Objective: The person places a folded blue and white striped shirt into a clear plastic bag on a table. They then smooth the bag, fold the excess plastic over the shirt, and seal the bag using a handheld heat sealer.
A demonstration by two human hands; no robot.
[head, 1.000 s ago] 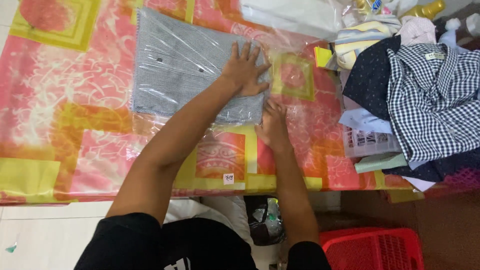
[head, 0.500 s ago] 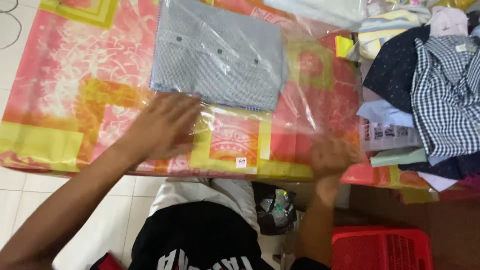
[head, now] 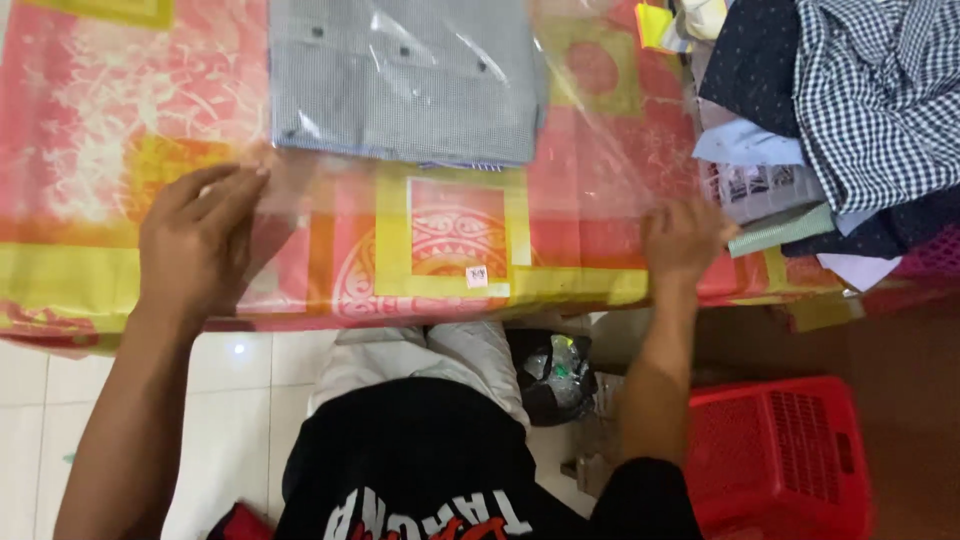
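Pink-and-yellow tablecloth (head: 90,150), clear bag (head: 590,150), white floor tiles (head: 240,400), red basket (head: 780,450)

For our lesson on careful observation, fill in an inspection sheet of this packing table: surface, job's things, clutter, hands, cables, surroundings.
Surface: table under a patterned cloth in pink, yellow and orange.
Job's things: folded grey shirt inside a clear plastic bag; the bag's open end reaches toward the near table edge.
Clutter: heap of clothes at the right, with a checked shirt on top and folded pieces beneath.
Hands: left hand and right hand each at a near corner of the bag; whether they pinch the film cannot be told.
Cables: nothing seen.
Surroundings: red plastic basket and a dark bag on the white tiled floor.
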